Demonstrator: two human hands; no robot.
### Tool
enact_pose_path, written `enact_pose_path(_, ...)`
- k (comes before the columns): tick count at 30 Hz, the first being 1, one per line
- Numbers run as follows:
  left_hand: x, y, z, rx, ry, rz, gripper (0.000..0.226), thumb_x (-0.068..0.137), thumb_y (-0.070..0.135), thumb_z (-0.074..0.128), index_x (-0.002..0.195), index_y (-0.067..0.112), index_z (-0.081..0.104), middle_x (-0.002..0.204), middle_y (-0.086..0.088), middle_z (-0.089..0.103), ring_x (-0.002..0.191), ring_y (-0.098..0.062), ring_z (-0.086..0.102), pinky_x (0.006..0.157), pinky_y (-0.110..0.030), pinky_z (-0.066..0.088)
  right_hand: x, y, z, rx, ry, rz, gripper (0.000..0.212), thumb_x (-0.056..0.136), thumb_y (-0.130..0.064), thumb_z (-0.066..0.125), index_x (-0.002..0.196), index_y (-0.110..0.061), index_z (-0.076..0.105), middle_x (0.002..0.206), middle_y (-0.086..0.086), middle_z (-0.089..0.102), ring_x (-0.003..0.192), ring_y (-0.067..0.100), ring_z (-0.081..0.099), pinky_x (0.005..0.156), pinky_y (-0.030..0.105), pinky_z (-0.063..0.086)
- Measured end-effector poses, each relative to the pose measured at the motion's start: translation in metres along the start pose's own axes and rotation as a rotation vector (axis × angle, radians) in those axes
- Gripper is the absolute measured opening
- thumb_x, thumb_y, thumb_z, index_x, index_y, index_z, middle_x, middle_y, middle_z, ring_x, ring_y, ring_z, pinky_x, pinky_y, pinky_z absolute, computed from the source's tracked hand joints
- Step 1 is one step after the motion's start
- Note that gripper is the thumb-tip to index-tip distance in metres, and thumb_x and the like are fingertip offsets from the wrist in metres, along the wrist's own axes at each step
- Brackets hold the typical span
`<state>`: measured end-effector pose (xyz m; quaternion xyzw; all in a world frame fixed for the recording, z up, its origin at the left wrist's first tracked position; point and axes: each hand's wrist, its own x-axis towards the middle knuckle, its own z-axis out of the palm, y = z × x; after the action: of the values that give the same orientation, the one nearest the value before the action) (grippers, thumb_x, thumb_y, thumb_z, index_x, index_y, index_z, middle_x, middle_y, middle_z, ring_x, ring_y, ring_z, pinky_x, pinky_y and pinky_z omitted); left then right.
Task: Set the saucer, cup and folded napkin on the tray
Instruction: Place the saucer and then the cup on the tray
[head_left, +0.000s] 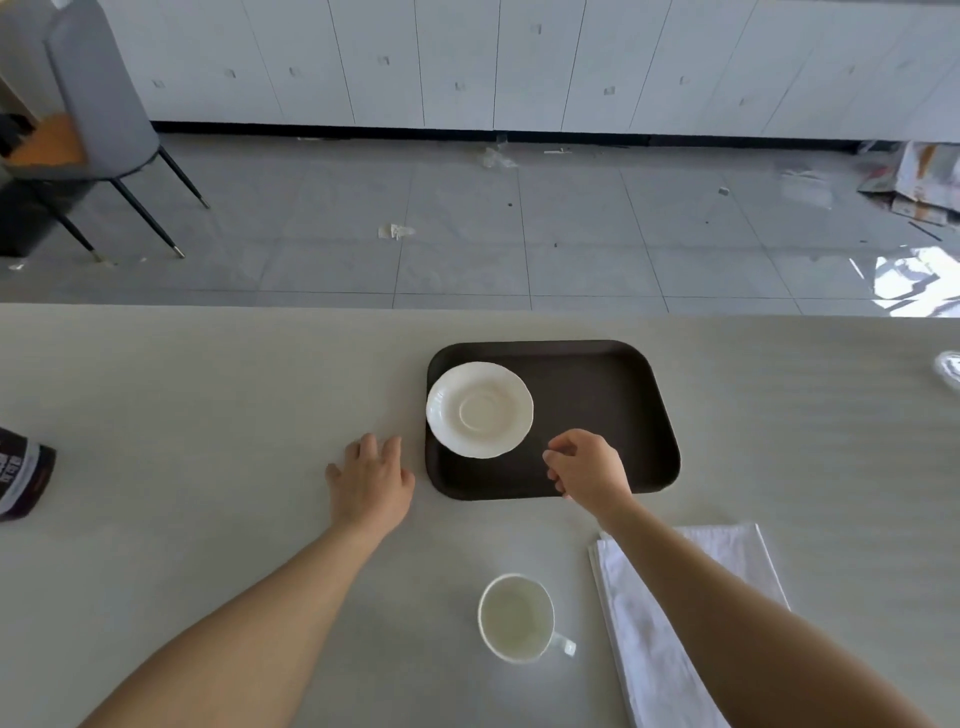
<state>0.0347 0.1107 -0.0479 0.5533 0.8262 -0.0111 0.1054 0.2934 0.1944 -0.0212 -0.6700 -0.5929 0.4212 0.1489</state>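
A white saucer (479, 409) lies on the left part of the dark brown tray (613, 395). My right hand (589, 467) hovers over the tray's front edge, just right of the saucer, fingers curled and holding nothing. Flat on the table, left of the tray, rests my left hand (371, 478) with its fingers spread. The empty white cup (517, 618) stands near me on the table, handle to the right. A folded white napkin (644, 634) lies right of the cup, partly hidden under my right forearm.
A dark packet (23, 475) sits at the table's left edge. A clear glass object (948, 369) shows at the far right edge. Beyond the table are a tiled floor, a grey chair (88, 104) and white cabinets.
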Motion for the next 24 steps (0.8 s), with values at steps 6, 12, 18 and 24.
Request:
enact_pose_path(6,-0.023,0.001,0.029,0.013,-0.054,-0.044,0.061,0.095,0.05,0.037,0.149,0.024,0.025,0.156,-0.017,0.017,0.145,-0.037,0.008,0.106,-0.071,0.018,-0.038,0.003,-0.002,-0.114,-0.044,-0.089,0.013,0.091,-0.025,0.064,0.101,-0.02,0.07,0.083,-0.003,0.072,0.077,0.02,0.068,0.076,0.037,0.06)
enact_pose_path(12,-0.027,-0.006,0.054,-0.032,-0.012,-0.052,0.066,0.095,0.056,0.019,0.153,0.029,0.005,0.163,-0.01,0.0,0.148,-0.032,-0.008,0.112,-0.068,0.0,-0.104,0.026,-0.02,-0.221,-0.254,-0.126,0.021,0.087,-0.043,0.068,0.105,-0.031,0.07,0.082,-0.017,0.068,0.077,0.002,0.065,0.071,0.02,0.052)
enact_pose_path(18,-0.031,-0.005,0.057,-0.042,0.061,-0.05,0.065,0.094,0.053,0.032,0.152,0.027,0.018,0.162,-0.012,0.014,0.148,-0.034,0.003,0.111,-0.07,0.006,-0.137,0.054,-0.022,-0.425,-0.441,-0.15,0.038,0.075,-0.031,0.078,0.111,-0.029,0.066,0.097,-0.016,0.064,0.082,0.005,0.063,0.074,0.017,0.057)
enact_pose_path(24,-0.03,-0.006,0.058,-0.073,0.108,-0.05,0.063,0.092,0.053,0.036,0.149,0.029,0.025,0.16,-0.01,0.018,0.148,-0.032,0.006,0.112,-0.068,0.008,-0.136,0.058,-0.015,-0.454,-0.439,-0.267,0.034,0.076,-0.049,0.079,0.101,-0.027,0.069,0.096,-0.014,0.068,0.079,0.004,0.064,0.076,0.021,0.058)
